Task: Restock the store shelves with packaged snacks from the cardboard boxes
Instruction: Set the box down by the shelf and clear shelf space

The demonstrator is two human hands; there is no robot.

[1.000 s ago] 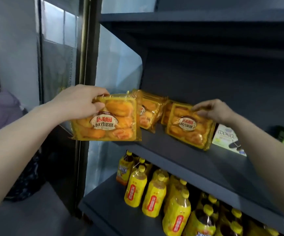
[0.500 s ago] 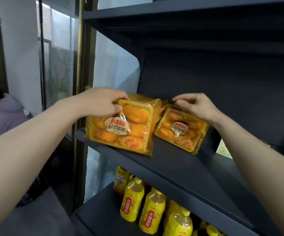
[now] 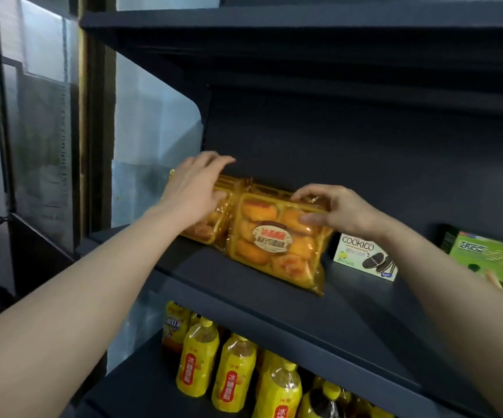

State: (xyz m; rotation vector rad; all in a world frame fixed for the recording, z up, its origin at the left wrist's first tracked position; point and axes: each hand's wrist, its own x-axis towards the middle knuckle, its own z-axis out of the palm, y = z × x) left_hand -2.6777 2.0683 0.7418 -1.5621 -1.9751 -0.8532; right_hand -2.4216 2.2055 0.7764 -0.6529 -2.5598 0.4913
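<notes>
Against the back panel of the dark shelf (image 3: 244,285), the front cake pack (image 3: 277,245) leans with its long axis running downward, pinched at its top edge by the right hand (image 3: 337,212), while the left hand (image 3: 196,188) rests flat-fingered on the packs behind (image 3: 211,227).

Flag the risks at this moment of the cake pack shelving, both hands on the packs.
1. The front cake pack leans tilted, its lower corner near the shelf edge; once the right hand lets go it may slide forward and drop.
2. The left hand presses the rear packs back; the soft cakes could get squashed.
3. The pack stands close to the COOKICO box; straightening it might shove the box.
</notes>
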